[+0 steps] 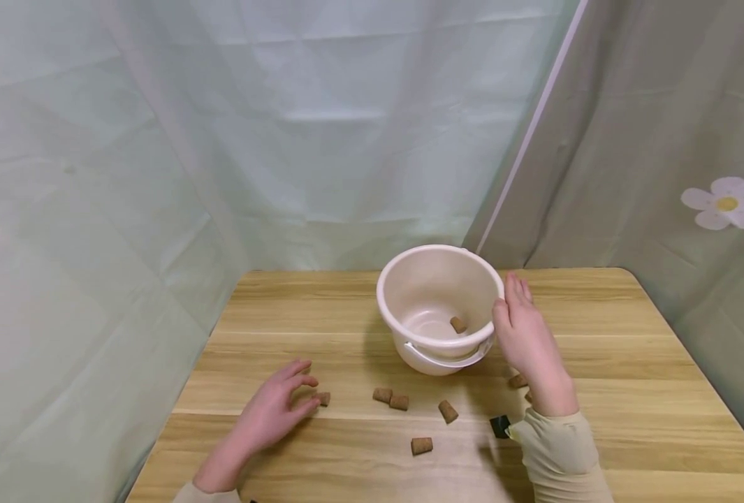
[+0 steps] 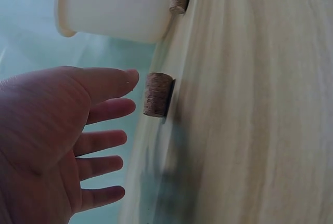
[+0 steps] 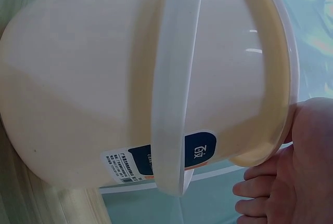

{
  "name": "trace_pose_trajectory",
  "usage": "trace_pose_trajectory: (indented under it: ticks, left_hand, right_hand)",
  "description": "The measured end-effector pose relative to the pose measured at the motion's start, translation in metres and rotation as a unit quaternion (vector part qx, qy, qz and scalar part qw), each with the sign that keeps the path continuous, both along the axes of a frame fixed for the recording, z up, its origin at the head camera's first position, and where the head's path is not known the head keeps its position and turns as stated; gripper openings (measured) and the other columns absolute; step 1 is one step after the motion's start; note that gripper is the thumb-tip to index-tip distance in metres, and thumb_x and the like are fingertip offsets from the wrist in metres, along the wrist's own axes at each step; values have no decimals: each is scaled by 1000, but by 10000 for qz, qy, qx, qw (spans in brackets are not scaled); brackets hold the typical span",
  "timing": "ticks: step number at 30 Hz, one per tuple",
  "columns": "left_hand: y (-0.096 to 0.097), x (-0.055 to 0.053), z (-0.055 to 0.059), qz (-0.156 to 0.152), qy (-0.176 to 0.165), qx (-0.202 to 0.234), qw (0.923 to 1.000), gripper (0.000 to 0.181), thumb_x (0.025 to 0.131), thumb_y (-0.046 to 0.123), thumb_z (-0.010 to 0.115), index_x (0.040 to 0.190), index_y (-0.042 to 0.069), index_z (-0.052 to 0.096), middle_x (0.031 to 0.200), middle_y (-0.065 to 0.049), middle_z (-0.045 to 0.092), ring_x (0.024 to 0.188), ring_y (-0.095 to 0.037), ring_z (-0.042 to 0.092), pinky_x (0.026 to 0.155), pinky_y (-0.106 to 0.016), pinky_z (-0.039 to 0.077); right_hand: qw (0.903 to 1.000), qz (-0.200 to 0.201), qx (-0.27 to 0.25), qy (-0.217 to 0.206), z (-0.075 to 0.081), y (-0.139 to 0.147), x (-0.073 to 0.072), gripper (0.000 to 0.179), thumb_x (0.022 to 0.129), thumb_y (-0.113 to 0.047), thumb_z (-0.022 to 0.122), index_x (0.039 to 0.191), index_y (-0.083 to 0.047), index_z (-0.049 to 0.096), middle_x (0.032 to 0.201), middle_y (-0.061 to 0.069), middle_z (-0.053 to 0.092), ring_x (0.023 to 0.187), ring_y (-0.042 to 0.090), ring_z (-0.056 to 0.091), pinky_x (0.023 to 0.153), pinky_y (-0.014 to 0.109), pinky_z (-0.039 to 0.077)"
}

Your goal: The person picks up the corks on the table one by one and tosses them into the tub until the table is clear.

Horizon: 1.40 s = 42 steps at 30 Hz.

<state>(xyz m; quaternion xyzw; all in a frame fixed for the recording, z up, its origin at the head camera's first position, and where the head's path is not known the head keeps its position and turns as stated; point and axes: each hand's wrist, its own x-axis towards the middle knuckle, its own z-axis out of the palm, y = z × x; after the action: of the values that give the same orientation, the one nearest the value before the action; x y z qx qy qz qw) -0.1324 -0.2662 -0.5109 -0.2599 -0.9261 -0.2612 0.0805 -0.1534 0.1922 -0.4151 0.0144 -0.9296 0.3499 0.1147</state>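
Note:
A white bucket (image 1: 434, 353) with a hanging handle stands toward the back of the wooden table, one cork (image 1: 457, 325) inside it. My right hand (image 1: 525, 335) holds the bucket's rim at its right side, the thumb at the rim's edge and the fingers beside the outer wall. In the right wrist view, the rim partly hides the thumb tip. My left hand (image 1: 271, 409) hovers over the table, its fingers spread and holding nothing. Close to its thumb lies a cork (image 2: 157, 94), with a small gap between them in the left wrist view.
Several loose corks lie in front of the bucket, among them one (image 1: 448, 411) and a nearer one (image 1: 421, 446). Another cork (image 1: 518, 381) is partly hidden by the right arm. A small black object (image 1: 500, 426) shows beside the right sleeve. Curtains (image 1: 372, 140) hang behind the table.

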Motion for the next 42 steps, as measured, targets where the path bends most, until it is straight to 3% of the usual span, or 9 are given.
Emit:
trace_pose_trajectory:
  ticks: [15, 35, 42]
  left_hand:
    - [0, 1, -7, 171, -366, -62, 9992, 19, 89, 16, 89, 103, 18, 76, 145, -22, 64, 137, -45, 58, 113, -63, 46]
    - [-1, 1, -8, 172, -184, -97, 9996, 23, 86, 12, 91, 101, 20, 76, 142, -23, 66, 134, -45, 60, 111, -62, 49]
    - [-1, -1, -9, 170, -422, -62, 9989, 22, 87, 11, 90, 100, 21, 75, 144, -22, 64, 136, -45, 58, 111, -63, 48]
  right_hand:
    - [10000, -8, -2, 88, 0, 0, -1, 66, 116, -35, 25, 166, 8, 18, 173, 27, 17, 162, 44, 13, 130, 58, 15]
    - [10000, 6, -7, 40, -1, 1, -2, 66, 116, -35, 25, 167, 7, 17, 174, 25, 15, 162, 43, 12, 130, 58, 15]
    - [10000, 13, -21, -14, 1, 1, -1, 66, 116, -34, 26, 167, 6, 17, 174, 24, 14, 162, 43, 12, 131, 57, 14]
